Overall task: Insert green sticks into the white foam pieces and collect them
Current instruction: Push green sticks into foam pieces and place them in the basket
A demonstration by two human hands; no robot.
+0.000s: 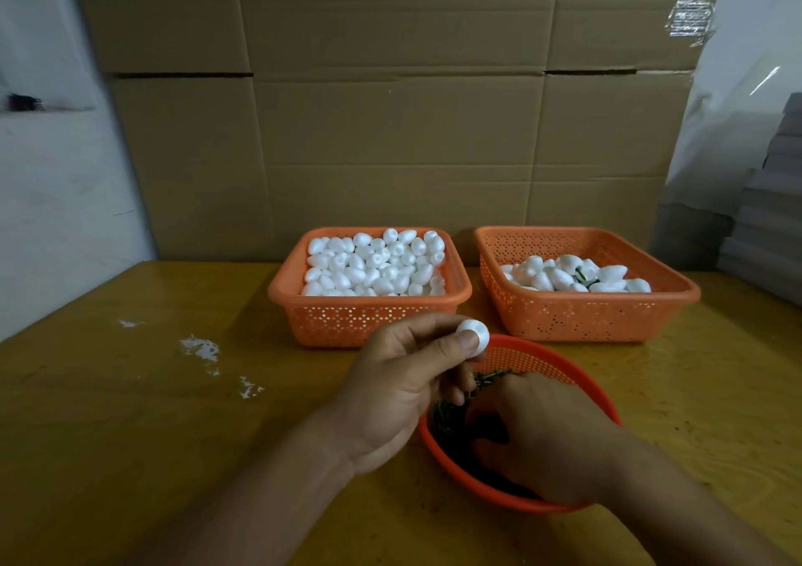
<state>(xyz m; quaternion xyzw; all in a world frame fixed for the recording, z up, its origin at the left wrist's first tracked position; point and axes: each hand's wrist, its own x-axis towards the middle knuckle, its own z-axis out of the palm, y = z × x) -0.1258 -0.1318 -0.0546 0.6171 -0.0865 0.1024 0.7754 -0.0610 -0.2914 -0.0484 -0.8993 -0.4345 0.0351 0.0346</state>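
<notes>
While the left hand pinches a white foam piece above the round bowl of green sticks, the right hand digs inside, fingers hidden. Foam looks light, dentable; hold its sides gently.
</notes>
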